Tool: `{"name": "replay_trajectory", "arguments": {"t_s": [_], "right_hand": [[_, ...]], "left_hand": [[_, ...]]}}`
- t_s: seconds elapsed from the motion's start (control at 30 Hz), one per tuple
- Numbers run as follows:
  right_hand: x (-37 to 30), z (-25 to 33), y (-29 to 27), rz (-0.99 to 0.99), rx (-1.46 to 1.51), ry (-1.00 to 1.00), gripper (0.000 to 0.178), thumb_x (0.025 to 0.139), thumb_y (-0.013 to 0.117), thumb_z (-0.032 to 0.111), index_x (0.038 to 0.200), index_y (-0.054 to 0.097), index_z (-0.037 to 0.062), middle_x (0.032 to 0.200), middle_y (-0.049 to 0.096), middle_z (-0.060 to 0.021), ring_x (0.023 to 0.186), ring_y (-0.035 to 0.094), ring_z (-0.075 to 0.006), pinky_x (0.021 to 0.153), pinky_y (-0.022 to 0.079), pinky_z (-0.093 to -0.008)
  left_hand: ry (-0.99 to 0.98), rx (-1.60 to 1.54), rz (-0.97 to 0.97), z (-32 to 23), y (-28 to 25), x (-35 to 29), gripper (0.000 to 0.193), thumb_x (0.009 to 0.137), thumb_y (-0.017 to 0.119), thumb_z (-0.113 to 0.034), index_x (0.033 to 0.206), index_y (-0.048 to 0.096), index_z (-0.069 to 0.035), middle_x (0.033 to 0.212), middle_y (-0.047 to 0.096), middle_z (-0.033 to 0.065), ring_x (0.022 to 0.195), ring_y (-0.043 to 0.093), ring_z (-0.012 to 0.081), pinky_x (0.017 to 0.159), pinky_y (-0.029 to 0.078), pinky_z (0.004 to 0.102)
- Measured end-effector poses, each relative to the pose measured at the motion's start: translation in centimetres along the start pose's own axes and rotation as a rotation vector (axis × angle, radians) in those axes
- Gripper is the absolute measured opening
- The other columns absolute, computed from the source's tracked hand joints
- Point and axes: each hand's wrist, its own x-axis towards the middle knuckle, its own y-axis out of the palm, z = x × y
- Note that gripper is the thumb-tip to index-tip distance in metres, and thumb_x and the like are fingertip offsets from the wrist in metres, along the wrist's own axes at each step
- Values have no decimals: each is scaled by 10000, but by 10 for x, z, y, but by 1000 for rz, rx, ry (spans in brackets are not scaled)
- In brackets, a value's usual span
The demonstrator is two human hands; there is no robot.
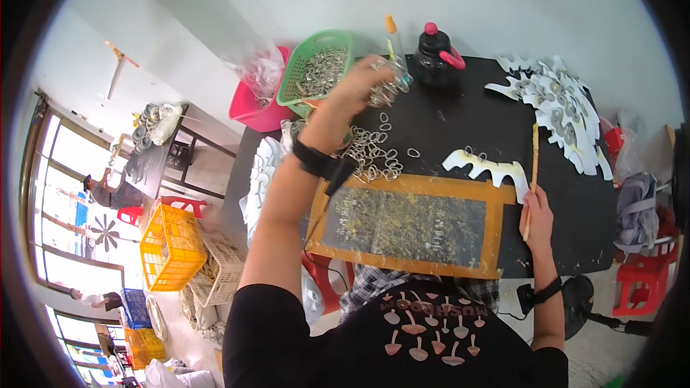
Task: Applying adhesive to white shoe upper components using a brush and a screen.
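My left hand (365, 80), a little blurred, reaches to the table's far side beside the green basket (289, 86). Its fingers close round a bunch of metal rings (382, 93). Below it, loose oval metal rings (370, 151) lie in a pile on the black table. My right hand (537, 219) grips a thin yellowish stick (535, 151), which points away from me. Just left of the stick lies a white scalloped piece (489, 167) with a few rings along its upper edge. Metal rings also fill the green basket.
A taped board (402, 223) covers the near edge of the black table (460, 122). White scalloped pieces with rings (568, 115) are heaped at far right. A dark bottle (434, 65) and a clear orange-capped bottle (392, 39) stand at the back. A pink basket (248, 111) adjoins the green one.
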Motion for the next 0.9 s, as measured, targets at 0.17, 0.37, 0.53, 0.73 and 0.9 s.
{"name": "replay_trajectory", "arguments": {"t_s": [0.17,0.37,0.53,0.73,0.9], "right_hand": [[-1,-1,-3,-5,-3,-27,209,762,518,-54,949,539,38,1134,549,-181,852,601,-371,707,508,-360],[1,1,-6,-38,53,-41,212,742,534,-75,928,545,25,1101,559,-179,812,608,-357,682,509,-357],[1,-1,-7,-66,48,-83,227,730,551,-89,929,550,19,1069,565,-175,799,609,-346,671,507,-344],[0,-3,-5,-61,59,-43,236,726,569,-92,930,554,26,1076,570,-164,784,610,-321,659,508,-333],[1,-1,-8,-53,30,-54,221,739,574,-74,932,560,33,1075,577,-150,758,611,-293,635,505,-316]], "left_hand": [[-21,430,-84,89,55,13,308,693,722,-131,934,553,-43,773,608,101,592,605,192,554,513,324],[-39,1209,-151,98,54,20,333,641,733,-193,957,675,-103,980,663,122,917,639,313,801,507,393],[179,1553,-94,90,57,18,270,693,702,-132,932,585,-81,886,661,130,851,639,346,739,518,433],[310,1475,21,96,53,18,71,673,670,-92,729,640,-61,809,639,137,778,634,355,689,510,443],[486,1398,-17,109,45,20,49,657,680,-83,699,702,-72,754,630,156,759,624,349,724,499,427]]}}
